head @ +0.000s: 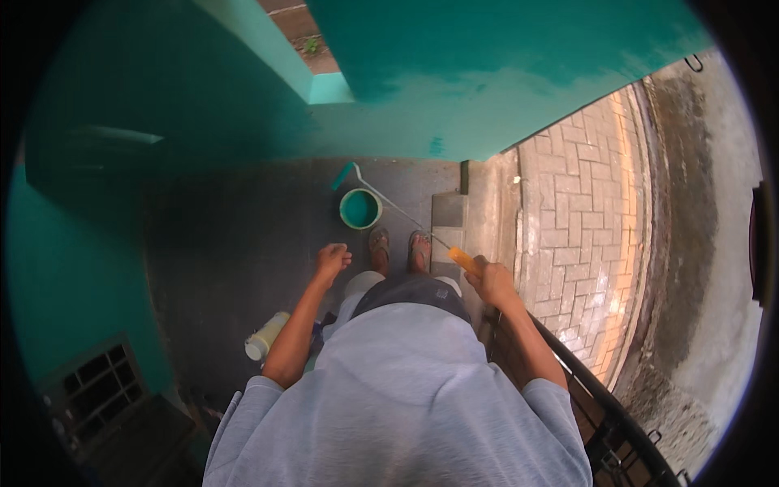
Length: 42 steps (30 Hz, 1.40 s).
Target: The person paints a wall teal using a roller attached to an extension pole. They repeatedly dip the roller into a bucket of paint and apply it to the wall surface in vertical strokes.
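Note:
My right hand [492, 283] is closed around the orange handle of a paint roller [465, 260]. Its thin metal rod runs up and left past my sandalled feet, and the green-coated roller sleeve [343, 176] is just above and left of a round bucket of green paint [359, 209]. The bucket stands on the dark tiled floor in front of my feet. My left hand [334, 263] hangs below and left of the bucket with its fingers curled and nothing seen in it. Ahead rises a wall [401, 122] with darker green above and a paler, patchy band lower down.
A pale yellow container [268, 336] lies on the floor at my left. A black metal railing [599, 395] runs at lower right, beside a step edge [481, 213] and brick paving [578, 243]. A barred window or vent [100, 386] is at lower left.

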Motion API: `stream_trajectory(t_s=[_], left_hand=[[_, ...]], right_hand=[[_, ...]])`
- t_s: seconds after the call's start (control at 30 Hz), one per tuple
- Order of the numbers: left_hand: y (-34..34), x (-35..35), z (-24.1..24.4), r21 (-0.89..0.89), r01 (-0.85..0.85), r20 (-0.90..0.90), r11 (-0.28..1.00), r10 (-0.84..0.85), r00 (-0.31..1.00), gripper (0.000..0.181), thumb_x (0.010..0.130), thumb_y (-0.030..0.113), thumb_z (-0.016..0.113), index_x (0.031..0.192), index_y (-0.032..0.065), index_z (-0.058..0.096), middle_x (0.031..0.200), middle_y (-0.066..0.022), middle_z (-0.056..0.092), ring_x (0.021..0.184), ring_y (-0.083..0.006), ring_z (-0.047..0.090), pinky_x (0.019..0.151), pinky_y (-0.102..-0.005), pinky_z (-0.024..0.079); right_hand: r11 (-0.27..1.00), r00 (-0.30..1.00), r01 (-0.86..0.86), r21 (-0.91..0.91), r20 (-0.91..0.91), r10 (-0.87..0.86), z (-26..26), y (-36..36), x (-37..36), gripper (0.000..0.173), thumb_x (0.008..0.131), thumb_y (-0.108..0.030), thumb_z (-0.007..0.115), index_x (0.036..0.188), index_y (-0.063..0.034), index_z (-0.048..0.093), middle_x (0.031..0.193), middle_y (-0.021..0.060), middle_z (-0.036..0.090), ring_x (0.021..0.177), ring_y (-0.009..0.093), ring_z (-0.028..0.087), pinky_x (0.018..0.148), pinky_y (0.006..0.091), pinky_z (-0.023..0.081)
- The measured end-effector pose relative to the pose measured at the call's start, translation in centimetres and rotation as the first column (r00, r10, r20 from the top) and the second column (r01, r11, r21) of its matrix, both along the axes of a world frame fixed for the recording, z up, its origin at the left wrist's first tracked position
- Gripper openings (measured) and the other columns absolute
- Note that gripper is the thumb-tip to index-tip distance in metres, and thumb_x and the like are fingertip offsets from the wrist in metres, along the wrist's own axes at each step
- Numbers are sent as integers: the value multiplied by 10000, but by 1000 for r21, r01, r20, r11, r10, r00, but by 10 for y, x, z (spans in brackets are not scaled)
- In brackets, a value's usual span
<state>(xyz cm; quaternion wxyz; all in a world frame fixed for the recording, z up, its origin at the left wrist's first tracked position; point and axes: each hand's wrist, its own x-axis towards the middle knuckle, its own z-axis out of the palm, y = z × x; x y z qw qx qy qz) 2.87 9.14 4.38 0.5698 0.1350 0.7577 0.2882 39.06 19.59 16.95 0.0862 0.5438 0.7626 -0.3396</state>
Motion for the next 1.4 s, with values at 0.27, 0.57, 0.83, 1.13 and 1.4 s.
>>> stream_trajectory(t_s=[0.27,0.57,0.83,1.13,1.4], left_hand=[[-215,-10,-24,-304,-307,-223,902,246,943,214,792,159,474,854,-2,598,730,-107,611,632,-189,592,583,-290,463],[-283,8,-41,-43,24,-421,999,-40,906,199,734,187,511,787,30,622,748,-121,615,691,-234,595,626,-329,442],[-266,-100,-42,-170,56,-257,984,-99,961,234,765,191,505,828,-11,605,754,-142,606,641,-214,567,625,-309,441],[-341,-240,-71,-56,-54,1,997,54,999,242,771,203,535,847,-12,615,781,-105,618,646,-182,581,575,-299,450],[-396,-274,-46,-101,59,-98,993,-69,993,180,761,121,519,841,25,649,781,-99,618,714,-169,580,636,-294,449]], right_hand=[[995,998,18,-99,-65,-25,-74,-9,3,320,724,-295,619,820,8,581,709,202,591,675,349,586,625,404,442],[832,946,299,-467,34,-321,-75,-9,-40,294,742,-261,601,761,31,608,562,61,553,474,129,528,434,273,427],[885,955,296,-359,88,-284,-73,-33,-104,348,730,-308,575,740,39,606,579,137,581,518,209,592,506,318,464],[536,712,620,-573,126,-691,-70,-117,-213,261,792,-248,511,826,6,557,560,31,491,434,107,454,392,244,350],[244,550,619,-747,191,-813,-72,-152,-253,224,790,-256,537,846,-40,532,578,29,472,423,110,424,379,219,352]])
